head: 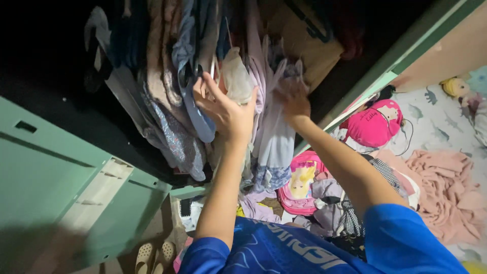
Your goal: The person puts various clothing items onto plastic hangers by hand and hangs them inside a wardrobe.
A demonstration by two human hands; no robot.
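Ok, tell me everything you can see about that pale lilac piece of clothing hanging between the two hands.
The pale lilac garment looks like thin soft cloth, hanging lengthwise among other hung clothes in the dark, open green wardrobe. It falls in loose folds, its lower part blue-patterned and crumpled. The right hand grips its upper part, bunching the fabric; the left hand is spread open just beside it, against a whitish garment. Its hanger and top edge are hidden.
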